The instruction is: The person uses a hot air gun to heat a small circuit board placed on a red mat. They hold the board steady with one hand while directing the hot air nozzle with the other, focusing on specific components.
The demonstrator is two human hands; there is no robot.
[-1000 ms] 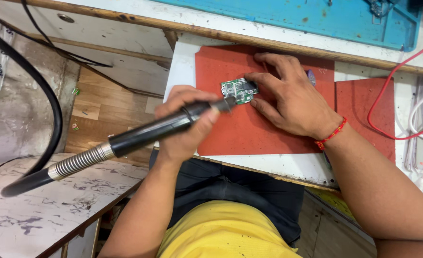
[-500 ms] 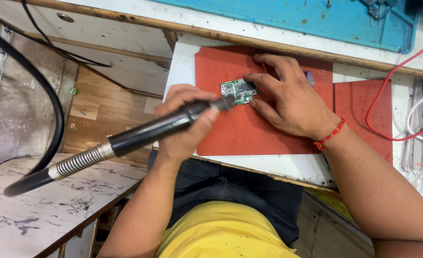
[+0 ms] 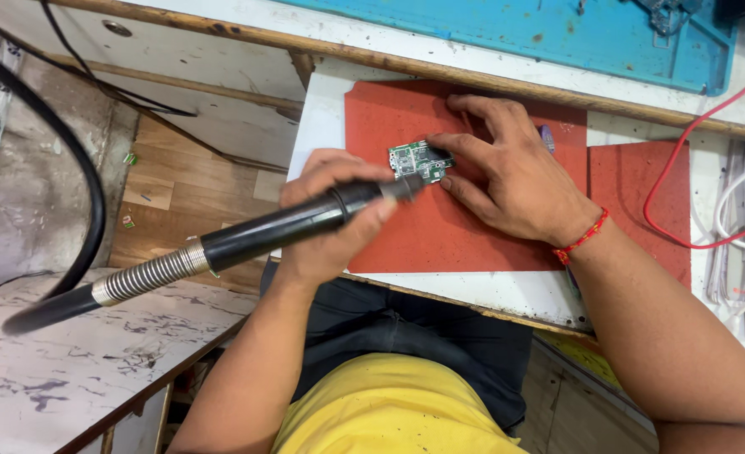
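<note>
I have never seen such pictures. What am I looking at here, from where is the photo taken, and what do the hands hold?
The camera sits on a person's head and looks down at their two bare hands; there is no machine arm. The left hand grips a black pen-like power tool with a springy metal collar and a thick black hose. Its tip meets a small green circuit board. The right hand presses that board onto a red mat on the white workbench. A red wire lies to the right.
</note>
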